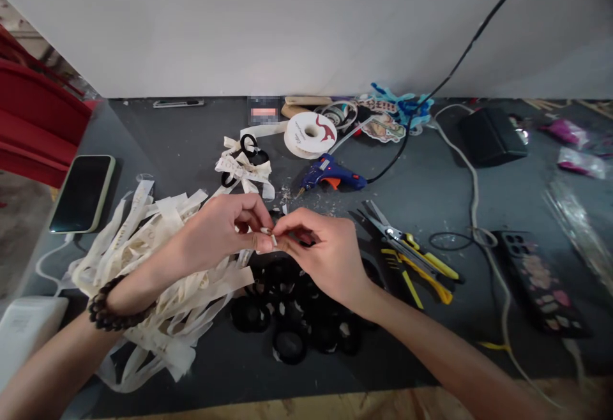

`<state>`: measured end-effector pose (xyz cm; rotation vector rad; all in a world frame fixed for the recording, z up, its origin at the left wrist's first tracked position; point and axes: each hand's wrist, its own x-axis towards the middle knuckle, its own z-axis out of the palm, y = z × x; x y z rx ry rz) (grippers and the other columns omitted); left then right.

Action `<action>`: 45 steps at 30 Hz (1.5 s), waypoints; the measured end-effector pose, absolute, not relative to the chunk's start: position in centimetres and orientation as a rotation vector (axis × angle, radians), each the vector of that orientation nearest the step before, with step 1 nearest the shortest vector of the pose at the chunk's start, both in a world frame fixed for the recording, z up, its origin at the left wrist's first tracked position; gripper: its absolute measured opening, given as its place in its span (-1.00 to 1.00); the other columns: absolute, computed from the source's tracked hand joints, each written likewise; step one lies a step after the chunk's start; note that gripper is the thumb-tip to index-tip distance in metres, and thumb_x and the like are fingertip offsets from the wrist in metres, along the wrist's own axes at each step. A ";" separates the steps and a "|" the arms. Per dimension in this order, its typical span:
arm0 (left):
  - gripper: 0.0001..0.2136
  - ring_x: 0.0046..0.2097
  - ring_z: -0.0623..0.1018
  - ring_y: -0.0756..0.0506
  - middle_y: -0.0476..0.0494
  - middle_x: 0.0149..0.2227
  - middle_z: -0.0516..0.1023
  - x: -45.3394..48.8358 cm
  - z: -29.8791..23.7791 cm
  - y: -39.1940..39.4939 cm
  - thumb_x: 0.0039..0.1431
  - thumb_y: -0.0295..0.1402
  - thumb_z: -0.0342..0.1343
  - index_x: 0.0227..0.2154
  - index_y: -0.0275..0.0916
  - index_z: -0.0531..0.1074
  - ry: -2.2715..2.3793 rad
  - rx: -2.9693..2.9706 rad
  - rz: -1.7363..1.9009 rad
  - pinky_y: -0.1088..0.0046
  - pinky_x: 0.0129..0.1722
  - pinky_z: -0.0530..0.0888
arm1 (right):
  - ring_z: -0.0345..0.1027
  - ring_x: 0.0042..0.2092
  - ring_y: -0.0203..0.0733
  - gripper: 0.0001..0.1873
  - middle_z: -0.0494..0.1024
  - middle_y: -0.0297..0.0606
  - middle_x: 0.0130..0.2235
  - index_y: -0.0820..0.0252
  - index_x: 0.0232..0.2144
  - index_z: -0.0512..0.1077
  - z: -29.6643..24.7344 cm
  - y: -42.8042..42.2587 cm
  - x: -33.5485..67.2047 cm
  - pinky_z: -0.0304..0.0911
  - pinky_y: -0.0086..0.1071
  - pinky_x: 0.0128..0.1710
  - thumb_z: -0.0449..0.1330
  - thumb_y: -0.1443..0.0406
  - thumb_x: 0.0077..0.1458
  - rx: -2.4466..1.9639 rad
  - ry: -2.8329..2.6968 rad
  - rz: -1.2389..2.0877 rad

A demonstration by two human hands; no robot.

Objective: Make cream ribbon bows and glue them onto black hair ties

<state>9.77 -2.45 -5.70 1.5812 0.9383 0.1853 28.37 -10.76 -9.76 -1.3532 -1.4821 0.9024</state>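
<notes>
Above the middle of the table, my two hands meet fingertip to fingertip. My left hand (215, 225), with a dark bead bracelet (108, 308) at the wrist, is closed in a pinch on a small piece of white ribbon (273, 239). From the other side my right hand (330, 251) pinches the same piece; the fingers hide most of it. A pile of black hair ties (290, 343) lies beneath the hands. Under my left forearm spreads a heap of cream ribbon strips (179, 350). Several finished-looking ribbon bows (244, 168) on black ties lie just beyond.
A blue glue gun (330, 174) lies beyond the hands, near a ribbon spool (310, 134). Scissors (407, 247) and a yellow cutter (402, 276) are to the right. Phones lie left (82, 193) and right (541, 283). A black cord (460, 62) and a white cable (474, 196) cross the right side.
</notes>
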 end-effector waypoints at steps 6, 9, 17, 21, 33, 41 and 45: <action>-0.78 -0.45 0.38 0.05 0.09 -0.53 0.47 9.7 -6.5 -2.3 0.03 -0.32 0.40 -0.44 -0.25 0.45 1.009 1.542 0.238 0.56 -0.47 0.24 | 0.50 -0.37 -0.35 -0.94 0.67 -0.44 -0.38 0.08 -0.31 0.61 -9.6 -10.9 28.2 0.31 -0.50 -0.35 0.42 0.30 0.14 -1.313 -1.438 0.995; -0.75 -0.45 0.37 0.06 0.09 -0.53 0.46 9.5 -6.9 -2.2 0.01 -0.32 0.43 -0.46 -0.25 0.44 0.986 1.442 0.247 0.58 -0.46 0.23 | 0.51 -0.34 -0.34 -0.91 0.68 -0.41 -0.35 0.08 -0.30 0.63 -9.5 -10.7 28.3 0.33 -0.49 -0.33 0.44 0.24 0.14 -1.300 -1.380 1.070; -0.71 -0.43 0.42 0.04 0.05 -0.52 0.51 9.9 -6.4 -2.5 -0.08 -0.33 0.49 -0.50 -0.27 0.45 1.004 1.305 0.263 0.56 -0.43 0.28 | 0.48 -0.35 -0.31 -0.83 0.61 -0.37 -0.38 0.14 -0.35 0.56 -9.3 -10.0 28.7 0.36 -0.46 -0.33 0.45 0.22 0.10 -1.244 -1.151 1.318; -0.76 -0.49 0.31 0.09 0.08 -0.55 0.48 9.9 -6.1 -2.2 -0.06 -0.39 0.48 -0.50 -0.27 0.47 0.980 1.397 0.253 0.58 -0.50 0.18 | 0.43 -0.36 -0.33 -0.85 0.57 -0.37 -0.40 0.16 -0.33 0.53 -9.3 -10.2 28.5 0.33 -0.45 -0.34 0.39 0.22 0.17 -1.280 -1.110 1.340; -0.75 -0.49 0.33 0.05 -0.02 -0.49 0.56 9.7 -6.0 -2.1 0.03 -0.21 0.42 -0.48 -0.26 0.52 0.980 1.636 0.215 0.50 -0.53 0.14 | 0.38 -0.42 -0.37 -0.85 0.53 -0.40 -0.42 0.17 -0.33 0.46 -9.5 -10.2 27.9 0.31 -0.47 -0.38 0.35 0.24 0.15 -1.340 -0.946 1.367; -0.82 -0.41 0.47 0.00 -0.07 -0.40 0.62 9.6 -5.5 -2.3 0.16 -0.28 0.32 -0.40 -0.24 0.45 0.898 1.580 0.251 0.50 -0.44 0.28 | 0.49 -0.37 -0.30 -0.96 0.64 -0.37 -0.35 0.10 -0.27 0.58 -9.8 -10.5 28.2 0.39 -0.41 -0.34 0.32 0.28 0.22 -1.345 -1.174 1.161; -0.81 -0.40 0.44 0.01 -0.02 -0.42 0.55 9.6 -5.1 -2.2 0.18 -0.25 0.31 -0.38 -0.25 0.46 0.988 1.621 0.314 0.50 -0.41 0.32 | 0.58 -0.12 -0.14 -0.86 0.69 -0.23 -0.09 0.05 -0.19 0.68 -9.7 -10.4 28.4 0.47 -0.31 -0.18 0.36 0.20 0.21 -1.362 -1.297 1.036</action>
